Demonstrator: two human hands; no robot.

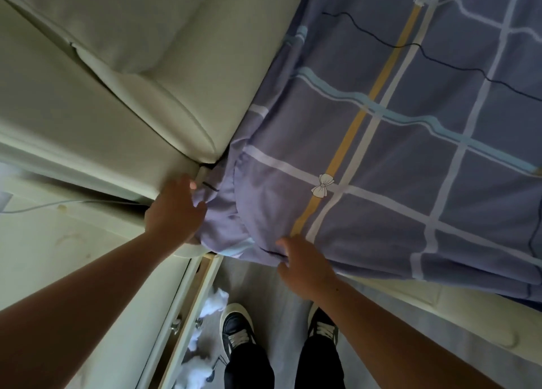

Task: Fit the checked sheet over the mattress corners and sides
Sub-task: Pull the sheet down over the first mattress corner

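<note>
The checked sheet (396, 160), lavender-blue with white, pale blue and yellow stripes and a white bow print, covers the mattress on the right. At the near corner by the headboard it bunches into folds. My left hand (176, 212) grips that bunched corner fabric next to the headboard. My right hand (305, 262) pinches the sheet's hanging edge along the mattress side, just right of the corner. The mattress itself is hidden under the sheet.
A cream padded headboard (132, 74) fills the upper left. A cream nightstand (96, 271) with a cable stands at the left, its drawer (187, 312) open with white crumpled stuff below. My shoes (237, 327) stand on grey floor. The cream bed frame (469, 315) runs at lower right.
</note>
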